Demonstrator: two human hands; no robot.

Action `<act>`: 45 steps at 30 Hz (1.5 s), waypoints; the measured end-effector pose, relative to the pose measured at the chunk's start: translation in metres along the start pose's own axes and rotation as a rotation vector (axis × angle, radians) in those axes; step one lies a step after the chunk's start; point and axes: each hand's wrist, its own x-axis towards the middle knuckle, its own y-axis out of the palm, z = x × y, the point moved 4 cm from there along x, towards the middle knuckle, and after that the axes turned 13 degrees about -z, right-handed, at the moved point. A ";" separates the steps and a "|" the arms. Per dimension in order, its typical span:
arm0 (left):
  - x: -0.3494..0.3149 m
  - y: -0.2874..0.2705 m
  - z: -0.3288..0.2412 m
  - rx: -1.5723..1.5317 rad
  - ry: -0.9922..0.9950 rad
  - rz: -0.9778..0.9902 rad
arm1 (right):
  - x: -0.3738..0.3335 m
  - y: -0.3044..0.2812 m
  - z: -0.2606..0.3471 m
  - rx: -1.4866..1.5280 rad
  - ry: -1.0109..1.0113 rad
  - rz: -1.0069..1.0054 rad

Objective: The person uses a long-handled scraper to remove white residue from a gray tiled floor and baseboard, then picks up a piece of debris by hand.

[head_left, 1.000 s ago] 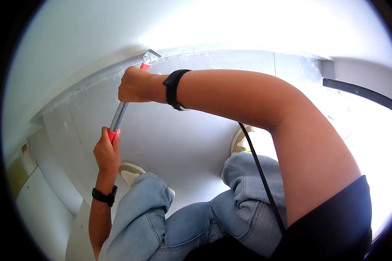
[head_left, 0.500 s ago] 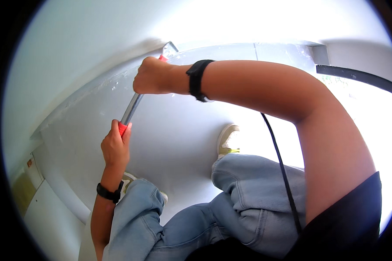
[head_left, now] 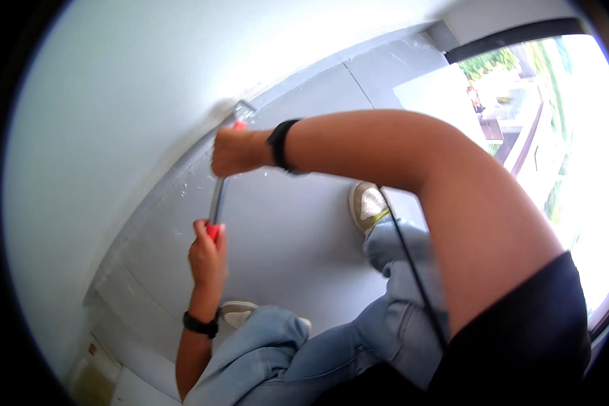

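Observation:
A long scraper (head_left: 217, 197) with a grey metal shaft and red grips points at the foot of the white wall (head_left: 115, 115), its metal blade touching where wall meets grey floor (head_left: 298, 237). My right hand (head_left: 235, 151) is shut around the upper part of the shaft near the blade; a black band sits on that wrist. My left hand (head_left: 208, 257) is shut on the red lower end of the handle; a black watch is on that wrist. Pale flecks lie on the floor along the wall.
My knees in light blue jeans (head_left: 331, 345) are bent low, with a beige shoe (head_left: 370, 205) on the floor and another shoe (head_left: 240, 314) nearer the wall. A thin black cable (head_left: 413, 271) hangs over my leg. A bright window (head_left: 555, 135) fills the right.
The view has swung so the window comes in at the right. Both hands stay on the scraper, which now stands steeper against the wall base.

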 end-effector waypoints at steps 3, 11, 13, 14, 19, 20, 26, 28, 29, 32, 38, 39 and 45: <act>0.018 0.023 -0.048 -0.359 0.120 0.096 | -0.069 -0.009 -0.040 -0.055 0.071 0.080; -0.018 0.006 -0.099 -0.661 0.421 0.196 | -0.099 -0.113 -0.033 0.094 -0.189 0.508; -0.018 0.001 -0.096 -0.643 0.424 0.264 | -0.100 -0.127 -0.029 0.087 -0.261 0.563; -0.017 -0.002 -0.098 -0.599 0.430 0.269 | -0.101 -0.131 -0.027 0.070 -0.284 0.513; -0.015 0.003 -0.120 -0.435 0.342 0.312 | -0.139 -0.093 -0.022 0.060 -0.155 0.296; -0.011 0.004 -0.114 -0.358 0.342 0.275 | -0.138 -0.088 -0.027 0.036 -0.117 0.178; 0.011 -0.017 -0.124 -0.170 0.179 0.219 | -0.134 -0.057 -0.036 0.213 0.253 -0.303; 0.015 -0.002 -0.136 -0.167 0.065 0.291 | -0.152 -0.043 -0.037 0.326 0.279 -0.289; 0.024 0.005 -0.147 -0.170 0.016 0.326 | -0.160 -0.041 -0.049 0.339 0.317 -0.337; 0.036 -0.025 -0.150 -0.223 0.004 0.348 | -0.157 -0.059 -0.055 0.400 0.368 -0.374; 0.042 -0.079 -0.154 -0.173 -0.099 0.364 | -0.131 -0.105 -0.059 0.390 0.449 -0.457; 0.044 -0.078 -0.160 -0.190 -0.155 0.398 | -0.134 -0.106 -0.065 0.403 0.448 -0.466; 0.069 -0.077 -0.201 -0.006 -0.111 0.308 | -0.153 -0.099 -0.098 0.317 0.536 -0.709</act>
